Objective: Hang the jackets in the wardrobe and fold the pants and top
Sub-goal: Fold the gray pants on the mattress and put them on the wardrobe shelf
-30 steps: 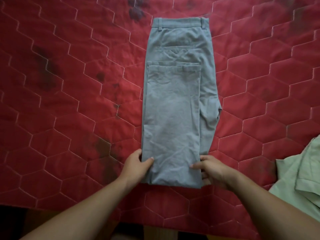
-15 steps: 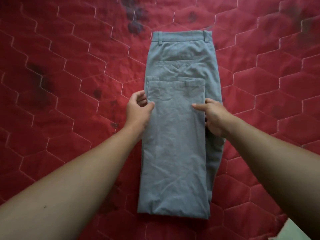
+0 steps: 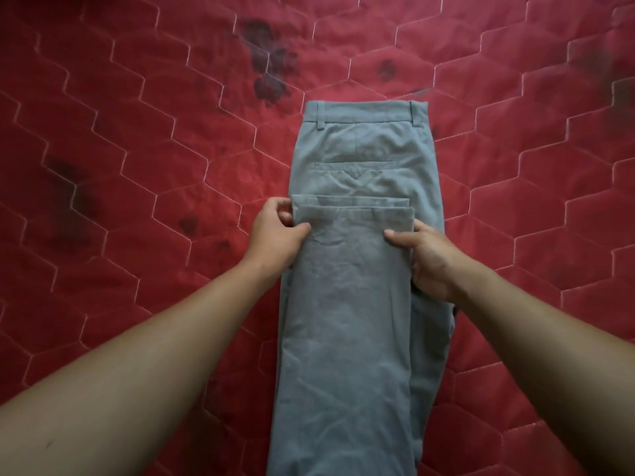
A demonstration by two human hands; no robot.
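Observation:
Grey pants (image 3: 357, 321) lie lengthwise on the red quilt, waistband at the far end, the legs folded back so their hems sit just below the back pocket. My left hand (image 3: 275, 235) pinches the left edge of the folded legs near the hems, thumb on top and fingers curled under. My right hand (image 3: 424, 259) grips the right edge at the same height, thumb lying across the cloth. The near end of the pants runs out of the bottom of the frame.
A red quilted mattress cover (image 3: 137, 166) with white hexagon stitching and several dark stains fills the whole view around the pants.
Both hands slid from the near fold of the pants up to the hem end and now hold its two edges. The view tilted down; the pale green garment at right left the frame.

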